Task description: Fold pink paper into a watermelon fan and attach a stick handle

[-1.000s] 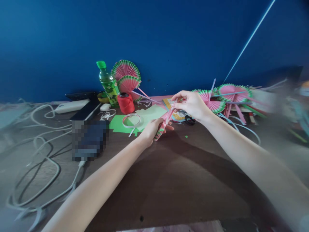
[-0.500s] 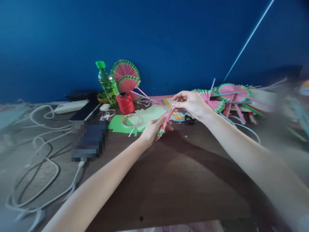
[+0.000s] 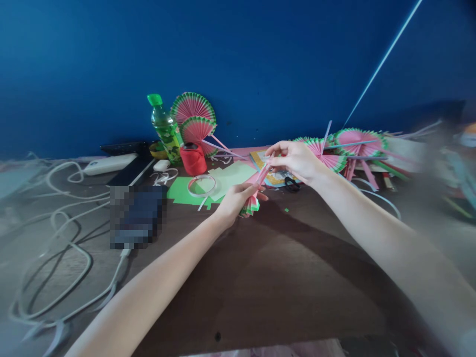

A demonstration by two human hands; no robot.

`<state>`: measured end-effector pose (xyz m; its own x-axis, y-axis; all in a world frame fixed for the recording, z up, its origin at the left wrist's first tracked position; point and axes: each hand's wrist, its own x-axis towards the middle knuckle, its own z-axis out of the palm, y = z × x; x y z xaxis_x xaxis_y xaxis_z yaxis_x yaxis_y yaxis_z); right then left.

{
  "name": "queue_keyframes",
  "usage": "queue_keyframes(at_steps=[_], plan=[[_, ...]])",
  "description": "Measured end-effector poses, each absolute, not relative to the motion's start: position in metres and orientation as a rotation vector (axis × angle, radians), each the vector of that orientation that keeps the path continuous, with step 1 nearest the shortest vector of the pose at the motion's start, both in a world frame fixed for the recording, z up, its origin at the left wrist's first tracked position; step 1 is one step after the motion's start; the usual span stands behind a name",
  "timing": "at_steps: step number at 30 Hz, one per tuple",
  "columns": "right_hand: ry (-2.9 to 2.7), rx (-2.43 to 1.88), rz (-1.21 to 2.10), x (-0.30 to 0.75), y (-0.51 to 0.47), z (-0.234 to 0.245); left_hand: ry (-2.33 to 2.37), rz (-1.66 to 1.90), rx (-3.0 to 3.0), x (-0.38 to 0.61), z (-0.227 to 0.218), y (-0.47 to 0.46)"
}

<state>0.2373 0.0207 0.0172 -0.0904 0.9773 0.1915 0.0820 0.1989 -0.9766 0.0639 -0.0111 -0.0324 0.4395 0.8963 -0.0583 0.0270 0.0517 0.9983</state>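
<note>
Between my hands is a pink and green pleated paper fan [image 3: 251, 204], mostly folded, its green-edged end spreading slightly toward me. My left hand [image 3: 237, 200] is closed around its lower part, thumb on top. The fingers of my right hand [image 3: 292, 157] pinch the fan's upper pink end. Beneath and behind the hands lie pale green paper sheets [image 3: 230, 178] and a brighter green sheet [image 3: 178, 191]. A roll of tape [image 3: 201, 193] rests on the green sheets, left of my left hand.
A green-capped bottle [image 3: 165, 131], a red spool [image 3: 193, 158] and open paper fans [image 3: 193, 109] stand by the blue wall. More fans [image 3: 359, 141] lie at right. A pixelated phone [image 3: 139, 215] and white cables [image 3: 84, 253] occupy the left. A black loop [image 3: 292, 184] lies near my right hand.
The fan's green-edged lower end has spread wider below my left hand. Both hands stay almost in place, still holding it.
</note>
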Motion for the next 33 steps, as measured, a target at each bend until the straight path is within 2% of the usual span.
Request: queue_keyframes(at_steps=[14,33], plan=[[-1.366,-1.109,1.243,0.2421,0.0221,0.0213,0.804,0.733,1.518,0.0576,-0.0334,-0.0063],[-1.552,-1.070,1.023,0.2417,0.0252,0.0121,0.725,0.710,1.370,0.0585,-0.0252,-0.0100]])
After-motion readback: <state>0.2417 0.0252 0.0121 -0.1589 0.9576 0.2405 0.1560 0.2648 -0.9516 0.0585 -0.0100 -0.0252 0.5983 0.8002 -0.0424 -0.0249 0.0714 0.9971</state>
